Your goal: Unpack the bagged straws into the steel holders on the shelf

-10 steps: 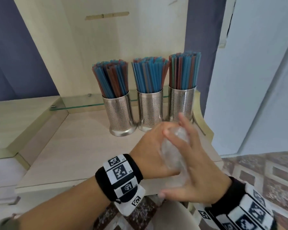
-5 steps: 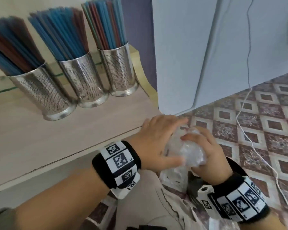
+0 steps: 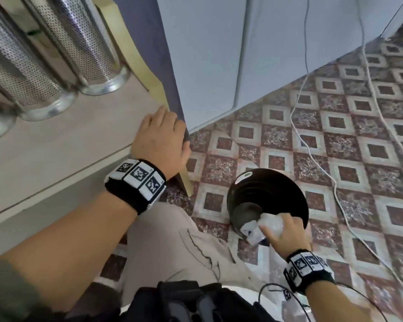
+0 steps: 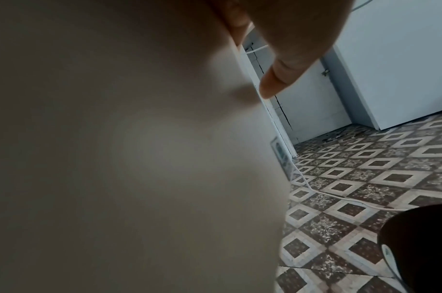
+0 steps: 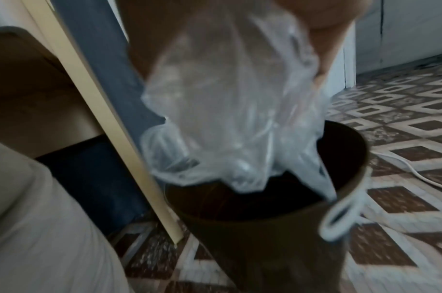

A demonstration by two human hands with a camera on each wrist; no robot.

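Two hands were in view, doing different things. The right hand (image 3: 283, 232) gripped a crumpled clear plastic bag (image 3: 264, 226), fingers curled around it, and held it just over the mouth of a black bin (image 3: 265, 194) standing on the patterned tile floor (image 3: 349, 140); in the right wrist view the bag (image 5: 230, 111) hung down with its lowest folds dipping inside the bin's rim (image 5: 350, 178). The left hand (image 3: 159, 138) lay flat and relaxed on the front corner of the pale wooden shelf (image 3: 56, 145), holding nothing, fingers reaching toward the edge. A moment earlier both hands had been bunching the bag together in front of the shelf; since then the left had let go and settled on the shelf, while the right had carried the bag down and to the side, over the bin. The bag looked empty, though motion blur made that hard to confirm. The steel holders (image 3: 84, 43) stood at the back of the shelf, their perforated bodies and bases visible at the upper left of the head view; their tops were cut off here, so the straws themselves could not be seen. Judging by this, the unpacking appeared finished, with only the wrapper's disposal left. White cables (image 3: 312, 140) trailed across the floor beyond the bin, near a pale blue wall (image 3: 219, 54).
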